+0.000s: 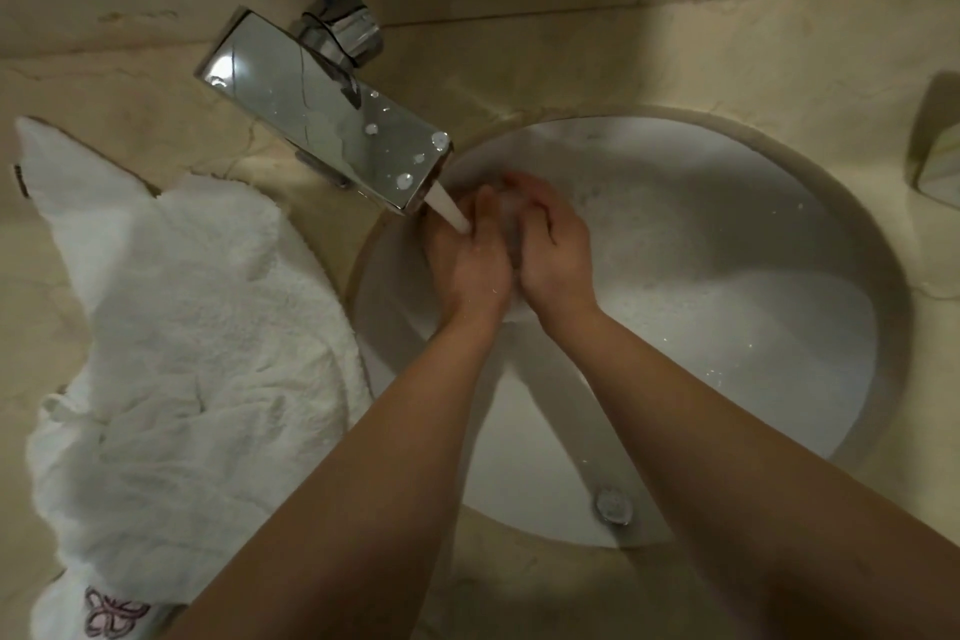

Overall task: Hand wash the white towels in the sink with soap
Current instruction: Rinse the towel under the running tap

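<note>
Around my hands spreads the beige marble countertop (597,57), and I see it wrapping the whole round white sink (753,431) that both hands reach into. Left of my left forearm, on the countertop, lies the heap of white towels (176,327), crumpled, its right edge hanging over the sink rim; a small pink embroidered mark (111,613) shows at its near end. None of the towel cloth is in the basin that I can make out. Beyond and left of my left hand juts the chrome faucet (322,114), flat-topped and beaded with drops, and from its spout a stream of water (449,208) falls onto my left hand (467,260). That hand lies flat-fingered under the flow, pressed against my right hand (550,244), whose fingers curl loosely over a bit of white lather; whether they grip anything solid I cannot tell. Soapy, speckled water lies in the basin to the right of my right hand. Nearer me, between my forearms, sits the metal drain (613,504).
</note>
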A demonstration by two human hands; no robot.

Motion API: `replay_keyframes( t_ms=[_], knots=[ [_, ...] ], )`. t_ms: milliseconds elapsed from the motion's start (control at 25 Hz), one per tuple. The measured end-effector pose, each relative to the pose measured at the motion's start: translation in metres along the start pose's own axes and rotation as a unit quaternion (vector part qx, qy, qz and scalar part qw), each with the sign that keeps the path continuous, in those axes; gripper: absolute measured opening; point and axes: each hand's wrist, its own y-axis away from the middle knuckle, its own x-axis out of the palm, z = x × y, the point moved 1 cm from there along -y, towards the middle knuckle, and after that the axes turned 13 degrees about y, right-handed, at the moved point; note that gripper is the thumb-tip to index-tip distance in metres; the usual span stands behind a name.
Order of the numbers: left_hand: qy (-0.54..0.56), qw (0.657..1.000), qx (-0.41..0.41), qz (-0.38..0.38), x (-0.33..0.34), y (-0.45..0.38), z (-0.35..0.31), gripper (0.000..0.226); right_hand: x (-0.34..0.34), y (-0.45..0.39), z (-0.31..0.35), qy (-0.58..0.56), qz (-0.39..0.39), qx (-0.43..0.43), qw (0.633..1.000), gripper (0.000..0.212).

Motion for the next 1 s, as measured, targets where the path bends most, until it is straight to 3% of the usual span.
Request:
replay_keyframes(
  t_ms=[160,360,480,560,640,720,920,1000],
  knots=[
    [0.062,0.997,-0.024,0.035,-0.01,0.0,0.036,0.048,0.015,0.013,-0.003,0.044,-0.016,-0.011,0.999,0.034],
    [-0.048,0.994,0.048,0.086,-0.005,-0.006,0.056,0.056,0.022,0.006,-0.022,0.115,0.009,0.054,0.992,0.055],
    [-0.023,0.993,-0.037,0.11,0.002,-0.006,0.054,0.051,0.02,-0.004,-0.031,0.134,0.007,0.041,0.99,0.064],
    [-0.052,0.987,-0.052,0.141,0.008,-0.008,0.058,0.066,0.019,-0.01,-0.031,0.116,-0.013,0.05,0.992,0.063],
    [-0.091,0.988,0.025,0.124,0.013,-0.011,0.06,0.057,0.019,-0.016,-0.031,0.112,-0.028,0.039,0.993,0.062],
    [-0.059,0.99,0.123,0.046,0.016,-0.014,0.059,0.037,0.018,-0.022,-0.032,0.131,-0.023,0.006,0.991,0.059],
    [-0.182,0.966,0.184,0.015,0.022,-0.018,0.057,0.037,0.017,-0.035,-0.038,0.19,-0.017,0.042,0.981,0.044],
    [-0.161,0.954,0.25,-0.023,0.025,-0.02,0.052,0.034,0.017,-0.037,-0.036,0.221,-0.033,0.011,0.975,0.039]
  ],
)
